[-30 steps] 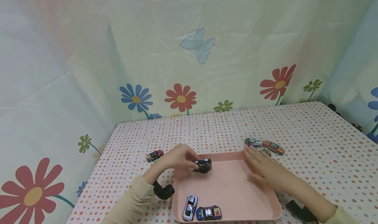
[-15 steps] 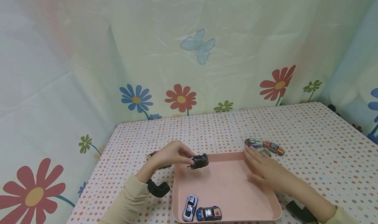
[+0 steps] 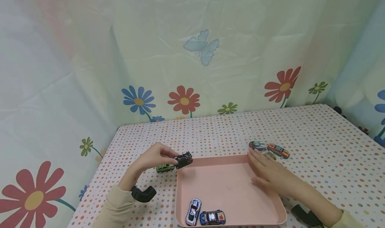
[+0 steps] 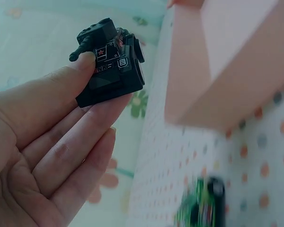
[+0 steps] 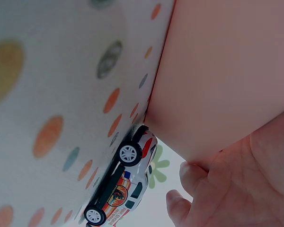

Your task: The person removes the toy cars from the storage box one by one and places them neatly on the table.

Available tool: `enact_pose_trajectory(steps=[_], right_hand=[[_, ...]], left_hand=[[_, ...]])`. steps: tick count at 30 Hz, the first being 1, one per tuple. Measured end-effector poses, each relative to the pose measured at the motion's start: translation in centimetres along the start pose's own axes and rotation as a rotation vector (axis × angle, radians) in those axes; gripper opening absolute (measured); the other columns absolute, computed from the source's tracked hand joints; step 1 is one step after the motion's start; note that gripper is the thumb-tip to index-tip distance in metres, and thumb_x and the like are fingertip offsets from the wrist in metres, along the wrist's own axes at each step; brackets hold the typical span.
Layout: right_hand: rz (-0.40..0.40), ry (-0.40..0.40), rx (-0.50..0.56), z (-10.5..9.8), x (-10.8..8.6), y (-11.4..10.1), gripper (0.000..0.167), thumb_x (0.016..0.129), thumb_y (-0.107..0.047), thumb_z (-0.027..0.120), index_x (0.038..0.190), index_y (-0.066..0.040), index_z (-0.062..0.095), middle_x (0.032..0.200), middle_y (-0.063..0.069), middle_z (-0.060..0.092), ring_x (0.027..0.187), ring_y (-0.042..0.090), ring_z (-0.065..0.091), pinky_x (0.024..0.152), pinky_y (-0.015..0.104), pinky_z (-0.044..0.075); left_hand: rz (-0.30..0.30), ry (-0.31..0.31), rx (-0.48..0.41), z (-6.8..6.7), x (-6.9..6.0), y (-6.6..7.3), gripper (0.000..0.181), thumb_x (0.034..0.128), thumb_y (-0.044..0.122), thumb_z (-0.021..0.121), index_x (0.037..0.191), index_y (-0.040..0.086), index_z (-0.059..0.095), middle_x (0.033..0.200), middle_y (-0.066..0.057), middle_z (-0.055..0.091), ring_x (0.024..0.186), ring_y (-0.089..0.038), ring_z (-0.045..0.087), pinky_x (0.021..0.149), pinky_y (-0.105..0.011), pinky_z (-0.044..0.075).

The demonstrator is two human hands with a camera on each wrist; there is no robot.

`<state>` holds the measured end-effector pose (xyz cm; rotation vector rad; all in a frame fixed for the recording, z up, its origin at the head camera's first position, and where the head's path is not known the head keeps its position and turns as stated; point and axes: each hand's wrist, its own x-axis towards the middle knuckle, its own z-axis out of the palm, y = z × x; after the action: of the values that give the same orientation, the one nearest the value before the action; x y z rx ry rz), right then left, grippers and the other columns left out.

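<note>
My left hand (image 3: 154, 157) pinches a black toy tank (image 3: 183, 160) between thumb and fingers, above the far left corner of the pink tray (image 3: 233, 188). In the left wrist view the toy tank (image 4: 114, 64) shows a short barrel and a red star. A green toy car (image 3: 165, 168) lies on the table just below this hand. My right hand (image 3: 272, 174) rests over the tray's right rim with straight fingers. The right wrist view has its fingertips (image 5: 179, 203) beside the tray wall, near a white and orange toy car (image 5: 125, 182).
Inside the tray, at its near left, are a white toy car (image 3: 193, 212) and a blue toy car (image 3: 212, 217). Past the right fingertips lie a green and white toy car (image 3: 257, 145), a red and yellow one (image 3: 278, 150) and a partly hidden one (image 3: 270, 155).
My left hand has moved left with the toy tank, from over the tray's inside to its far left corner. The green toy car now shows more fully. The right hand stays in place.
</note>
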<state>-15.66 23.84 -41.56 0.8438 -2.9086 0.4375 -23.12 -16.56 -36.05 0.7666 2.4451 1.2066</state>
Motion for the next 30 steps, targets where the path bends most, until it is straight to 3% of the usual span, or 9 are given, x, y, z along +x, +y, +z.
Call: enact_pose_trajectory(steps=[6,13,18,23,30], right_hand=[[-0.007,-0.008,0.001,0.0,0.0,-0.1,0.072,0.092,-0.036,0.059,0.143,0.005,0.03,0.149,0.02,0.022,0.134,0.038,0.022,0.103,0.059,0.022],[-0.007,0.0,0.0,-0.1,0.0,-0.2,0.071,0.091,-0.036,0.059,0.142,0.006,0.032,0.149,0.022,0.022,0.133,0.038,0.024,0.103,0.06,0.021],[-0.012,0.0,-0.008,-0.1,0.1,-0.3,0.071,0.091,-0.034,0.06,0.142,0.007,0.031,0.149,0.022,0.023,0.133,0.038,0.024,0.103,0.059,0.021],[0.005,-0.019,0.003,-0.2,0.1,-0.3,0.071,0.092,-0.034,0.059,0.143,0.006,0.03,0.149,0.022,0.021,0.134,0.038,0.021,0.104,0.058,0.02],[-0.004,0.006,-0.003,-0.2,0.0,-0.2,0.071,0.092,-0.035,0.059,0.142,0.006,0.031,0.149,0.022,0.023,0.132,0.04,0.025,0.103,0.06,0.021]], left_hand=[[-0.031,0.051,-0.049,-2.0,-3.1,-2.0,0.028,0.0835,0.015,0.072,0.107,-0.001,0.069,0.098,-0.009,0.069,0.084,-0.02,0.066,0.075,-0.032,0.053],[-0.13,0.078,-0.126,-3.9,-6.4,-4.0,0.035,0.0852,0.017,0.07,0.111,-0.006,0.065,0.099,-0.013,0.068,0.087,-0.023,0.065,0.081,-0.044,0.051],[-0.186,0.071,-0.142,-4.6,-8.3,-6.1,0.038,0.0865,0.018,0.069,0.113,-0.008,0.063,0.102,-0.016,0.066,0.09,-0.023,0.064,0.082,-0.041,0.051],[-0.201,0.046,-0.154,-4.8,-8.9,-7.7,0.036,0.0885,0.015,0.066,0.113,-0.011,0.061,0.104,-0.018,0.065,0.089,-0.023,0.064,0.081,-0.039,0.052],[-0.243,0.048,-0.171,-4.5,-8.6,-9.1,0.036,0.0871,0.015,0.067,0.112,-0.011,0.062,0.103,-0.017,0.066,0.088,-0.021,0.064,0.078,-0.034,0.053]])
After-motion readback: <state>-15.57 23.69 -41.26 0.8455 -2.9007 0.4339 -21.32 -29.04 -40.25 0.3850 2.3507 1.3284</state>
